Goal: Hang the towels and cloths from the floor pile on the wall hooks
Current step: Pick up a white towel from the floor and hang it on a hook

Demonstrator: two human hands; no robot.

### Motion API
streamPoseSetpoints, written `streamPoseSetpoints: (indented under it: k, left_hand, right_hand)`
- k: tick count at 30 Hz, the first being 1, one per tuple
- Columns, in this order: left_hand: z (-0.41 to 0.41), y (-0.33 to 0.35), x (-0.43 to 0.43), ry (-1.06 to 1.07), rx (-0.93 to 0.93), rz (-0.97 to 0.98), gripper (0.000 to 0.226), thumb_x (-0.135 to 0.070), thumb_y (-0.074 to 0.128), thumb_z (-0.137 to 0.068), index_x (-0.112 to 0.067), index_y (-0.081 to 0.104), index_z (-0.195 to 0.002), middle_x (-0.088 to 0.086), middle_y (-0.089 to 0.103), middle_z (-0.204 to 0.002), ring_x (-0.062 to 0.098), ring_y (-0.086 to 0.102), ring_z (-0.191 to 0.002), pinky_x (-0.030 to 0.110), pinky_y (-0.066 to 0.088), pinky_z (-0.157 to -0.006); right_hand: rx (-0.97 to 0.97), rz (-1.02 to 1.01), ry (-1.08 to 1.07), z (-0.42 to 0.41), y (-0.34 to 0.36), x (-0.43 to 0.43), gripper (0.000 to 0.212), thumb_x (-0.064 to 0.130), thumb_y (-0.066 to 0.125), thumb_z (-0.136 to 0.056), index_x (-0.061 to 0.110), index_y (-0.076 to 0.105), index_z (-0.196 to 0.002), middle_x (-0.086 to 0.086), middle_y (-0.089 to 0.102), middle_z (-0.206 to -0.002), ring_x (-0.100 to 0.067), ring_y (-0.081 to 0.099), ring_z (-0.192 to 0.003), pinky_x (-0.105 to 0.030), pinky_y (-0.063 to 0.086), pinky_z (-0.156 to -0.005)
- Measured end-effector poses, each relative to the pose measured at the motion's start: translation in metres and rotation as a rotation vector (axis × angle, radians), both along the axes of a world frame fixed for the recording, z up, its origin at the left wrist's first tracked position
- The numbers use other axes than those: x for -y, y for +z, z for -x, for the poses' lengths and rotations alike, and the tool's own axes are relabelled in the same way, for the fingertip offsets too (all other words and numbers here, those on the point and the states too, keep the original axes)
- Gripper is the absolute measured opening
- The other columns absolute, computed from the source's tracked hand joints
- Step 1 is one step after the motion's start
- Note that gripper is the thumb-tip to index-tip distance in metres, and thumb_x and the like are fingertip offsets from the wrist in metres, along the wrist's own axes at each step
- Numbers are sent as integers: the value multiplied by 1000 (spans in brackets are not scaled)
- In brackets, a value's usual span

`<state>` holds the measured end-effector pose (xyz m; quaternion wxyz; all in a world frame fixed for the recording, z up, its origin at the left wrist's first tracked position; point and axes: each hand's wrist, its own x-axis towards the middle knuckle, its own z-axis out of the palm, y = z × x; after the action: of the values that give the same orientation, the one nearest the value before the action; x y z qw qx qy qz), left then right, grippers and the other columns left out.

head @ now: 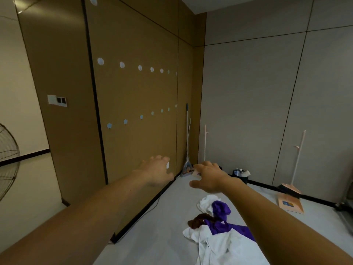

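A pile of cloths lies on the pale floor at the lower right: white towels [214,243], a purple cloth [221,209] and a small brown cloth [198,220]. On the brown wall panel run two rows of hooks, round white ones [122,64] above and blue star-shaped ones [125,121] below; all are bare. Both arms reach forward above the floor. My left hand [158,170] is spread with relaxed fingers near the wall's base and holds nothing. My right hand [207,175] is also spread and empty, above and beyond the pile.
A mop [187,142] leans in the corner. Against the right wall stand a pink pole [205,144], a dark bin [241,175] and a pink broom with dustpan [290,197]. A fan grille [7,163] shows at the left edge. A socket plate [57,100] sits on the wall.
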<state>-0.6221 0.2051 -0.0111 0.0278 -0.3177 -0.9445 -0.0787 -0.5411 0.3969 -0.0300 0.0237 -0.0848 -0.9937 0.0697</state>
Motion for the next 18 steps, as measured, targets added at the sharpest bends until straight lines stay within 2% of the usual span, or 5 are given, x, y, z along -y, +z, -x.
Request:
streamPoseSetpoints:
  k: [4,11,15,18]
  left_hand:
    - [61,-8,-20,-34,47,13,69,-49,47,-93,-20,22,-150,7,28,-154,28,28,-139,45,28,-112]
    - [167,-26,-77,-19,40,24,70,-53,45,-91,-21,23,-150,4,32,-151,26,33,-135,42,32,-109]
    - [227,-27,-107,15,42,22,64,-53,46,-91,-20,35,-144,4,41,-145,24,42,-127,39,38,-103]
    - [270,-26,-126,31,18,-2,66,-54,47,-90,-22,33,-146,3,43,-143,24,44,-125,41,41,-101]
  right_hand:
    - [51,13,-22,58,-13,-20,77,59,56,-86,26,27,-149,-8,24,-155,-38,17,-142,-54,23,-113]
    - [61,6,0,174,-28,-81,74,63,55,-83,29,32,-145,-8,33,-146,-35,30,-134,-50,31,-108]
    - [68,44,41,240,-24,-117,69,62,57,-81,31,37,-139,-7,36,-145,-35,31,-133,-52,33,-107]
    - [53,35,46,286,-23,-139,72,60,57,-82,27,35,-142,-8,34,-147,-35,29,-135,-54,33,-108]
